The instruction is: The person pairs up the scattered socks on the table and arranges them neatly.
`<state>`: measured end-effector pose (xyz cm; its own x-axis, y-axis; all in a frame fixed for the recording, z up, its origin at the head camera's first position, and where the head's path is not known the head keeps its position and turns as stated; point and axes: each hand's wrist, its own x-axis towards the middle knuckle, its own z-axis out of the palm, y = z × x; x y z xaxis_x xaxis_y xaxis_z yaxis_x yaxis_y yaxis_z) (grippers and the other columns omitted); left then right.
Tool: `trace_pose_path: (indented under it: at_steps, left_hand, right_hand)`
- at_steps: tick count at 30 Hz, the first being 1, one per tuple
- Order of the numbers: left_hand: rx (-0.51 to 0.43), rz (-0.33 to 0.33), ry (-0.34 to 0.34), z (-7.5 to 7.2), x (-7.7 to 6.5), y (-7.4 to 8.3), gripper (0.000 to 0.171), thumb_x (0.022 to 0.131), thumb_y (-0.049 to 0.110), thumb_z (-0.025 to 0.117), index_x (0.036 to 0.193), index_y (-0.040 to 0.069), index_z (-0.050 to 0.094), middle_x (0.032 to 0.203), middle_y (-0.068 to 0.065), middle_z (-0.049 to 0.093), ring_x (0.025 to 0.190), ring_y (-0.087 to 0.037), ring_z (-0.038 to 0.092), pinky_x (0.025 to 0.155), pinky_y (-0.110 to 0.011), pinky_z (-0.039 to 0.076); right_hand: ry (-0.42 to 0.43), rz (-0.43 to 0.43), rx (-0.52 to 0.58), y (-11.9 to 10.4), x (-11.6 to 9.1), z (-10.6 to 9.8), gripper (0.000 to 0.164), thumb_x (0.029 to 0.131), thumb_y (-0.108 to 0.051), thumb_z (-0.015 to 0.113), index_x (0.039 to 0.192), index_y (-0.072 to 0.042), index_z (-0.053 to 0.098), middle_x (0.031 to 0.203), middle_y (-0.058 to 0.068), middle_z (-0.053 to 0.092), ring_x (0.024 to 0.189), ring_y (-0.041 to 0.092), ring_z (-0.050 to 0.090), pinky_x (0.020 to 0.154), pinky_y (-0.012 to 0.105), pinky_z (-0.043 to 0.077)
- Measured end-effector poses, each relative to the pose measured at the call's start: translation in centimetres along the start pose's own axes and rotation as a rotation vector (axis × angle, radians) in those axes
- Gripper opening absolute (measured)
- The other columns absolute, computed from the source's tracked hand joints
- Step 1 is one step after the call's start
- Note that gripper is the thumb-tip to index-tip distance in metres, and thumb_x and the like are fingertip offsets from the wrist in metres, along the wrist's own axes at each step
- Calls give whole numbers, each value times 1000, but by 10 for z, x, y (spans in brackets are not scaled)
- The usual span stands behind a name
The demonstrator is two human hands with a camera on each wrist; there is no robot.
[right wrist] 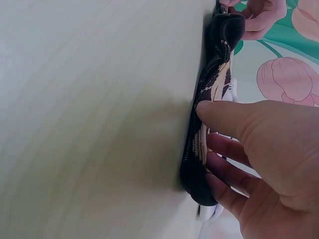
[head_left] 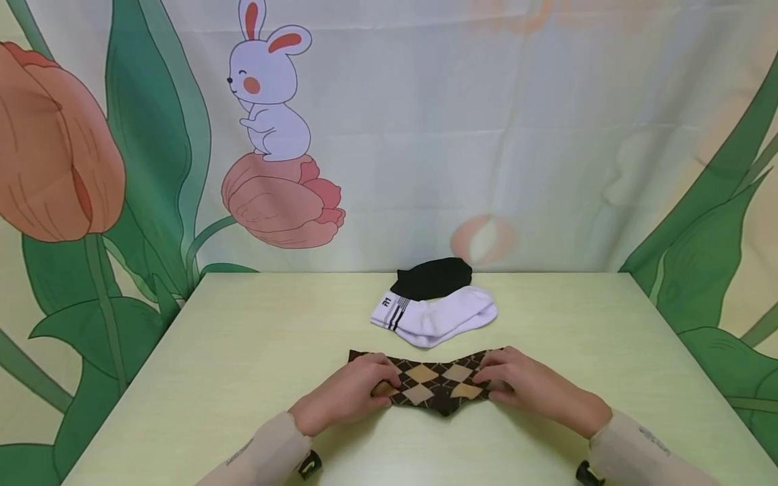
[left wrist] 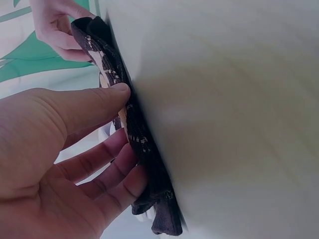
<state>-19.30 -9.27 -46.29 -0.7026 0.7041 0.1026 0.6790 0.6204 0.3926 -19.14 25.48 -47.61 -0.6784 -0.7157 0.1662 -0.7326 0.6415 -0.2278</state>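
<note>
A pair of argyle socks [head_left: 440,385], brown with tan and beige diamonds, lies sideways on the table in the head view, its heel pointing toward me. At its left, cuff end, my left hand [head_left: 349,393] grips it with thumb at the near edge and fingers on top. My right hand [head_left: 529,385] holds the toe end the same way. The left wrist view shows the thumb and bent fingers of the left hand [left wrist: 65,154] against the dark knit [left wrist: 142,144]. From the right wrist, the right hand [right wrist: 279,154] has its thumb on the socks' near edge.
Just beyond the argyle pair lie white socks [head_left: 440,317] with black stripes at the cuff. Black socks [head_left: 434,278] sit behind them, partly covered. The pale table [head_left: 243,378] ends at a printed curtain [head_left: 395,135] with a rabbit and tulips.
</note>
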Motion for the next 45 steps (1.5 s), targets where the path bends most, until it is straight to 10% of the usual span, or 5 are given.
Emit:
trace_pose_path:
  at_steps: [45]
  left_hand:
    - [123,63,69,3,29,-11,22,86,4,80,108,8,78,108,-5,71,103,-23,61,94,-39,51]
  right_hand:
    - [34,70,-9,29,23,3,19,94,-11,75,113,-8,75,122,11,67,112,29,62,96,48,52]
